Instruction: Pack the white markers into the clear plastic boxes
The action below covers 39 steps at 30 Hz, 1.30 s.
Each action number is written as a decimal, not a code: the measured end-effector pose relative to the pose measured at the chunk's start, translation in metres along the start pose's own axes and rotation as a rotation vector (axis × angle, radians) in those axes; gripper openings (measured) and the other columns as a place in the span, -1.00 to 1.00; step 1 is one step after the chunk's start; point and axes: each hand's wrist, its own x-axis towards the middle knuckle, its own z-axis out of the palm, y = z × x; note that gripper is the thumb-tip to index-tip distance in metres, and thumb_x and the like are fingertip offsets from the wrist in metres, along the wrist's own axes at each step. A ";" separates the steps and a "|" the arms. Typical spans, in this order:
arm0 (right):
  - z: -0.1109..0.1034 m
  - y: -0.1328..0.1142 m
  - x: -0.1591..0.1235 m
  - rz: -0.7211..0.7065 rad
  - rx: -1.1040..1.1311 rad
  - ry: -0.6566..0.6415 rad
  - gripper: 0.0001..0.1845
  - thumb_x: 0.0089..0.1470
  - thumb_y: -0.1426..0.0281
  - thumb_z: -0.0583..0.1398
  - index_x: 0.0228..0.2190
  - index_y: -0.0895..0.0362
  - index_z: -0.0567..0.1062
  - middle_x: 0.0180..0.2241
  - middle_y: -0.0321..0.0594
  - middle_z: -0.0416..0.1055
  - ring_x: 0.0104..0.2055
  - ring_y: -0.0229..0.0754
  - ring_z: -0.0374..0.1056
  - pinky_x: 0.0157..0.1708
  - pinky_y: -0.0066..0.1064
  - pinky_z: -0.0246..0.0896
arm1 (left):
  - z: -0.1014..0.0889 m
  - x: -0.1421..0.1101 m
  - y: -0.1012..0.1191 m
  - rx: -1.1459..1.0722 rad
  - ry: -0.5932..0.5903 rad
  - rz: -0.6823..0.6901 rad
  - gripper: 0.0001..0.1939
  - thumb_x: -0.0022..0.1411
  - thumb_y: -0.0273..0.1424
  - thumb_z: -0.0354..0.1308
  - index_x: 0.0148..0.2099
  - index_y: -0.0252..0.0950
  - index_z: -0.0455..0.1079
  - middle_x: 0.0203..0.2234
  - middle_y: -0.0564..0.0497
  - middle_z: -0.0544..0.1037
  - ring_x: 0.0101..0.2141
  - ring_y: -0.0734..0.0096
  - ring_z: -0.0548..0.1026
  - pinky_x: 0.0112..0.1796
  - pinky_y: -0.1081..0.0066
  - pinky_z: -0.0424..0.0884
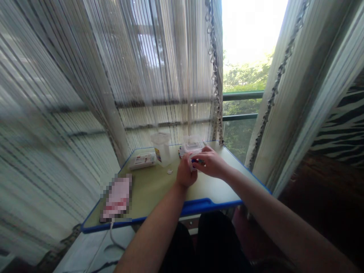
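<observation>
Both my hands meet over the middle of a small green table [148, 185] with a blue rim. My left hand [184, 175] is closed around a small clear packet [193, 161] with coloured bits inside. My right hand [211, 163] grips the same packet from the right, fingers curled over its top. Just behind my hands stands a clear plastic box [192, 144], with coloured pens [180, 152] lying beside it.
A clear lidded tub [161, 148] and a flat packet [142, 160] sit at the table's back left. A small white scrap [170, 171] lies near my left hand. A blurred-out phone [116, 199] with a cable rests at the front left. Striped curtains [85, 94] hang behind.
</observation>
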 end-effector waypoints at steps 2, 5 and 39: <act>-0.003 0.003 0.002 -0.058 -0.002 -0.045 -0.80 0.05 0.35 0.17 -0.28 0.07 0.56 -0.33 -0.22 0.54 -0.29 -0.19 0.27 -0.12 -0.31 0.08 | 0.000 0.000 0.000 0.004 -0.017 -0.009 -0.44 0.18 -0.30 -0.10 0.19 -0.37 -0.08 0.01 -0.30 0.32 0.03 0.09 0.35 -0.06 0.14 0.37; -0.005 0.005 0.004 -0.086 0.004 -0.060 -0.80 0.05 0.35 0.16 -0.29 0.08 0.56 -0.29 -0.21 0.53 -0.27 -0.19 0.30 -0.11 -0.30 0.07 | 0.001 -0.001 0.000 0.011 -0.020 -0.028 -0.44 0.19 -0.30 -0.09 0.19 -0.37 -0.08 0.02 -0.29 0.32 0.03 0.09 0.35 -0.04 0.14 0.36; 0.082 0.158 -0.007 0.526 -0.260 -0.202 -0.60 0.15 0.22 0.02 -0.12 0.14 0.49 0.06 -0.07 0.31 0.10 -0.06 0.15 0.07 -0.31 -0.01 | 0.001 -0.001 -0.006 -0.050 0.017 -0.063 -0.31 0.01 -0.54 0.02 0.22 -0.26 -0.02 0.00 -0.22 0.34 0.03 0.07 0.36 -0.02 0.05 0.37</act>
